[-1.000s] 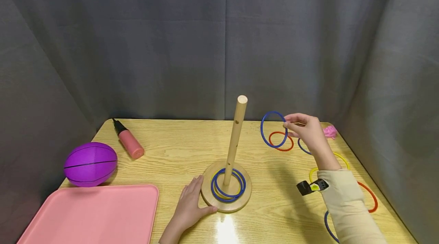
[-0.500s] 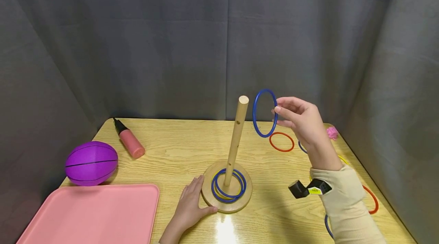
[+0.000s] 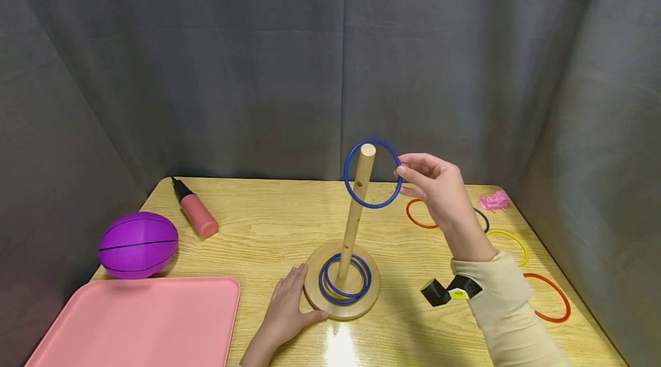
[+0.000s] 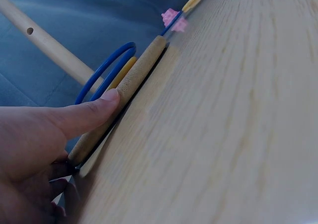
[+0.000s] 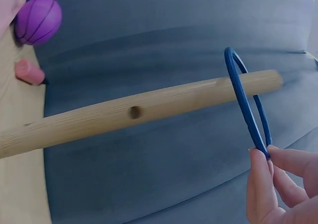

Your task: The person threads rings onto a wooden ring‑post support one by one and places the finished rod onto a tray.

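My right hand [image 3: 436, 189] pinches a blue ring [image 3: 347, 180] by its right side, between thumb and fingers. In the right wrist view the ring encircles the upper end of a wooden peg [image 5: 174, 105], tilted around it. The peg rises from a round wooden base [image 3: 370, 298], where two blue rings [image 3: 368, 275] and a yellow one beneath them lie around its foot. My left hand [image 3: 284, 309] rests against the base's left edge, fingers and thumb spread along the rim. Up close, the left thumb [image 4: 94, 112] presses on the rim.
Right of the stand lie red rings [image 3: 568, 304], a yellow ring [image 3: 525, 252], a blue ring [image 3: 485, 221] and a pink toy [image 3: 494, 200]. On the left are a pink tray [image 3: 139, 321], a purple ball [image 3: 138, 245] and a pink hand pump [image 3: 198, 215].
My right hand has carried the blue ring up and left from above the red ring, then slightly down over the peg's top. The left hand has stayed at the base.
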A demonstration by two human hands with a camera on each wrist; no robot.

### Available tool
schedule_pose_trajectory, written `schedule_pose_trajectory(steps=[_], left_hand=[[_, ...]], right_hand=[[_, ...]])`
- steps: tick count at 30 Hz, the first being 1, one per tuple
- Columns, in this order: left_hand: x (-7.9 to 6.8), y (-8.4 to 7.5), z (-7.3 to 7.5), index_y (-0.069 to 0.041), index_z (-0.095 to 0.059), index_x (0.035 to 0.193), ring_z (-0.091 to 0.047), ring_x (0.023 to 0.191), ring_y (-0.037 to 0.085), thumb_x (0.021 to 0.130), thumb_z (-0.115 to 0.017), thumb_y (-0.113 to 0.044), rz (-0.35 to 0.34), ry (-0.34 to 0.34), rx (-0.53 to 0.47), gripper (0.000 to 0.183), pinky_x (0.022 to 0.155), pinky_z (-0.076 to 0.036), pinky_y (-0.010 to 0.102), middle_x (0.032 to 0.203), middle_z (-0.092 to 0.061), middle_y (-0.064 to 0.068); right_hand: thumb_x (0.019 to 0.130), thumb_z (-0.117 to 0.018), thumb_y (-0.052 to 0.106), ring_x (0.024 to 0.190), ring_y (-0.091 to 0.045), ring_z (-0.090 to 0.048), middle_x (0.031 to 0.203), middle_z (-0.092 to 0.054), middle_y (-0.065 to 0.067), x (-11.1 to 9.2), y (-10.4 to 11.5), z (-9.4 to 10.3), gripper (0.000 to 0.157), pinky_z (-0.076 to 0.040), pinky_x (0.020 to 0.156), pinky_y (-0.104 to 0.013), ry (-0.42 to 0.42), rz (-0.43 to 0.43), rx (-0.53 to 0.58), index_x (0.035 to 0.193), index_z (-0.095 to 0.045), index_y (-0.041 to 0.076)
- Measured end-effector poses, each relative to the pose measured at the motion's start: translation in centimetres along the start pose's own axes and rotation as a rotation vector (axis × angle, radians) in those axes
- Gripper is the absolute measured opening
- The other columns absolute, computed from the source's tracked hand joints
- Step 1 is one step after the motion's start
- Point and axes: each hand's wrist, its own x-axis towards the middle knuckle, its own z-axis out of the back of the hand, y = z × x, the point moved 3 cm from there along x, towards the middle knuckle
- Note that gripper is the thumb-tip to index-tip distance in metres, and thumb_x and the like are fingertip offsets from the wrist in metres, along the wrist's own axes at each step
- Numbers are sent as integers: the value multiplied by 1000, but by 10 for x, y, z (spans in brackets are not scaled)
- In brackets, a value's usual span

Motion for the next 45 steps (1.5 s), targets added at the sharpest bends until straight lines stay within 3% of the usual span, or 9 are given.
schedule_pose_trajectory(steps=[6,16,24,32,39,45], left_hand=[[-1,0,0,2,-28,150,-24,146,41,70,-83,-43,2,3,5,107,120,-14,61,156,-31,22],[-2,0,1,1,-29,150,-24,146,40,70,-83,-44,1,-5,16,107,120,-15,59,156,-31,21],[-3,1,0,1,-28,150,-25,146,41,70,-83,-44,1,-3,13,107,120,-15,60,155,-31,22],[-3,1,0,1,-28,150,-24,146,41,71,-82,-45,4,1,11,107,120,-15,60,156,-31,22],[-3,2,0,2,-29,150,-25,146,41,70,-82,-44,-8,-8,13,106,119,-16,60,155,-32,22],[-3,4,-1,2,-27,150,-23,147,41,70,-82,-44,5,6,2,107,120,-14,61,156,-30,22]], right_hand=[[89,-69,12,83,-3,-65,86,-65,10,-1,-27,-3,10,-61,72,-22,17,-55,-131,99,-68,16],[91,-64,4,79,-2,-63,83,-62,8,-7,-81,-10,28,-62,72,-27,39,-161,-234,114,-61,-12],[90,-64,0,80,-6,-64,87,-66,-2,-14,-128,-16,22,-61,79,-45,88,-229,-335,109,-64,-10],[89,-64,-2,75,-9,-61,84,-65,-7,-22,-160,-21,16,-63,70,-40,144,-273,-434,103,-67,-9],[87,-65,-1,68,-9,-61,82,-67,-10,-24,-174,-20,12,-61,60,-32,158,-273,-513,97,-69,-6],[90,-65,3,68,-13,-64,84,-70,-11,-22,-184,-13,13,-61,61,-33,191,-283,-564,99,-70,-5]])
